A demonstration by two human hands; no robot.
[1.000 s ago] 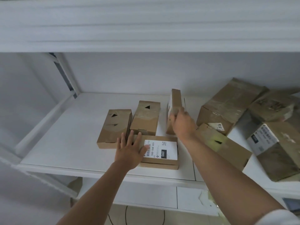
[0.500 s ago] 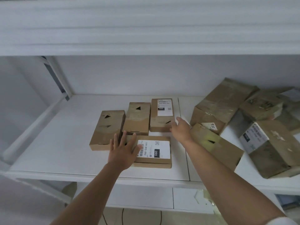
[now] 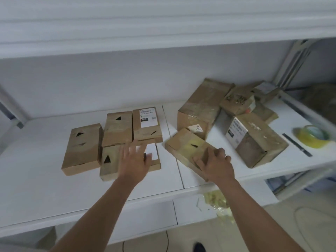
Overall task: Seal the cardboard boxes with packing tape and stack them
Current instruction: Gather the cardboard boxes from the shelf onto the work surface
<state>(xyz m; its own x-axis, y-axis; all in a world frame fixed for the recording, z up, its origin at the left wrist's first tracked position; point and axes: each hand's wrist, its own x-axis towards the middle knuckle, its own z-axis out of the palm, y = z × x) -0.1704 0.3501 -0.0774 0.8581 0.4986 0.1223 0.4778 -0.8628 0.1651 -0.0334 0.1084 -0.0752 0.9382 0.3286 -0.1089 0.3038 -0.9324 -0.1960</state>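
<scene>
**Flat boxes laid out on a white shelf, one gripped at its near end**

While both arms are stretched over it, the white shelf (image 3: 45, 188) is seen to carry everything, with an upper shelf board (image 3: 163, 24) hanging low across the top of the view. At the right, a heap of larger cardboard boxes (image 3: 203, 106) is piled untidily, and a labelled box (image 3: 254, 139) is tilted against it. Just in front of the heap, a long flat box (image 3: 185, 146) is lain at a slant, touching the heap's front box; its near end is gripped by the right hand (image 3: 216, 164), the fingers curled over the top face and the thumb at the edge. To the left, four small flat boxes are set side by side: a left box (image 3: 81, 148), a middle box (image 3: 117, 128), a back box with a label (image 3: 146, 124) and a front box (image 3: 109, 162). Over the front box the left hand (image 3: 134, 159) is held with fingers spread and straight; whether it is touched cannot be told owing to blur. Far right, well apart from the hands, a roll of packing tape (image 3: 311, 136) is lain near a dark strip (image 3: 296, 147).
</scene>
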